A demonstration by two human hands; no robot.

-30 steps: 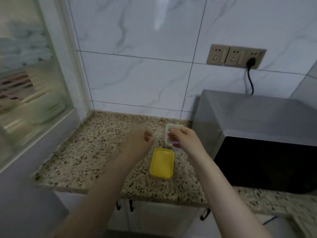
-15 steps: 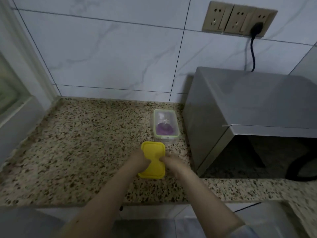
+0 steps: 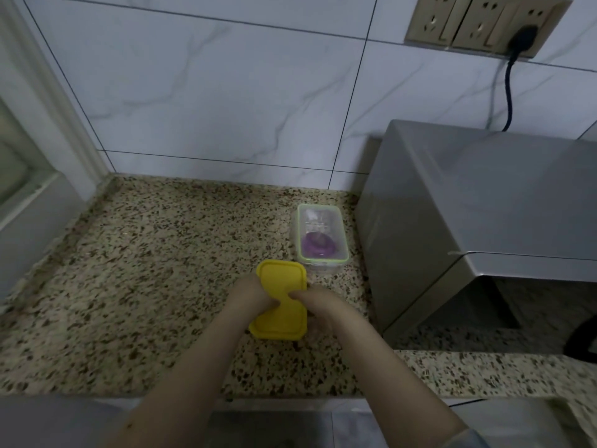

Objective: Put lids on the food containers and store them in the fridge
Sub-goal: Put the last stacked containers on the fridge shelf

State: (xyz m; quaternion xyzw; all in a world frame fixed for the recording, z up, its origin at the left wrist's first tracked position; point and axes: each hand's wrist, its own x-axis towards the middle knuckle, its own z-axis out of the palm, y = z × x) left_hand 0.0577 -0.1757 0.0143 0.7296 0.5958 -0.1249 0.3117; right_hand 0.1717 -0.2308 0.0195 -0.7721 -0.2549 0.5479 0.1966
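A tiled kitchen wall rises behind the speckled stone desk where we work, a socket strip set high at right with one black plug and cord running down behind the grey microwave — the largest thing on the desk, filling its right side. At far left stands a pale window frame.

Near the front edge of the desk our two bare forearms come in from below and meet at the yellow-lidded container, which sits on the stone. Our left hand grips its left edge and our right hand its right, each with fingers curled round the side and a thumb pressed on the yellow lid (how far the fingers wrap underneath we cannot tell).

Just behind it and slightly right, beside the microwave's flank, rests the clear container — green-rimmed lid on, something purple showing through. The two containers stand close but apart.
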